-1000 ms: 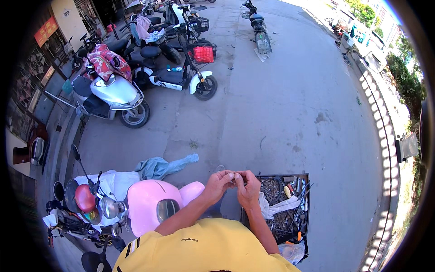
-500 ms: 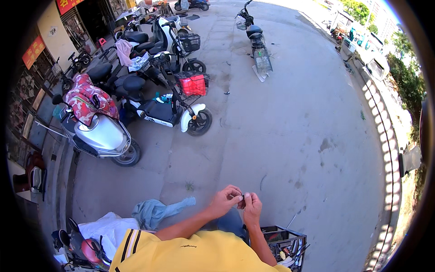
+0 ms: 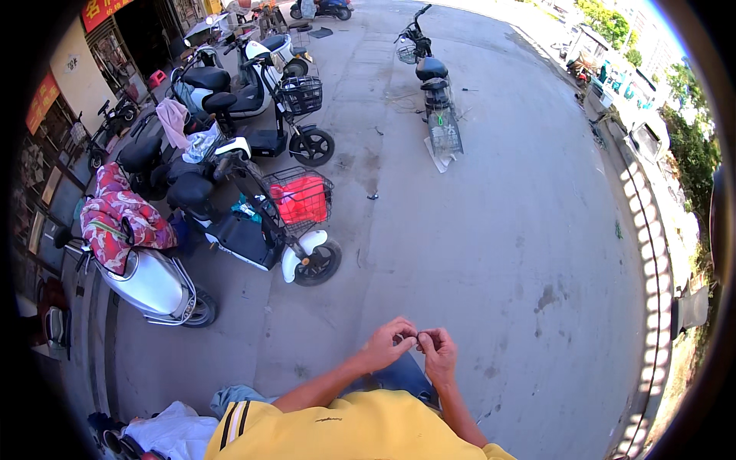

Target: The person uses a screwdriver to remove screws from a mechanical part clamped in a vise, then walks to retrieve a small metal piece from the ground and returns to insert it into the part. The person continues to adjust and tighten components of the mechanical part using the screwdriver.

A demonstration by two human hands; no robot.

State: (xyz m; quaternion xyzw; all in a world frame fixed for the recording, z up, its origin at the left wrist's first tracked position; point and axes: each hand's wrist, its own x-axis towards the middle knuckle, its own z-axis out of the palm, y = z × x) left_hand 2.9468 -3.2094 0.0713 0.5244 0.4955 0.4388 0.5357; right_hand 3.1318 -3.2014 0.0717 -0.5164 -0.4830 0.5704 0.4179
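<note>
My left hand and my right hand meet in front of my body, above blue trousers. Fingers and thumbs are pinched together on both sides. Between the fingertips is a small dark piece, too tiny to make out its kind. Both hands appear to touch it, and the fingers hide part of it.
Parked on the left are a silver scooter under a red patterned cover and an electric bike with a wire basket. Another electric bike stands ahead. White cloth lies at lower left. A low wall borders the right.
The view has tipped and shifted, so the scooters sit lower and the toolbox has left the picture. My hands stay together at the dark piece, turned slightly with fingers a little wider.
</note>
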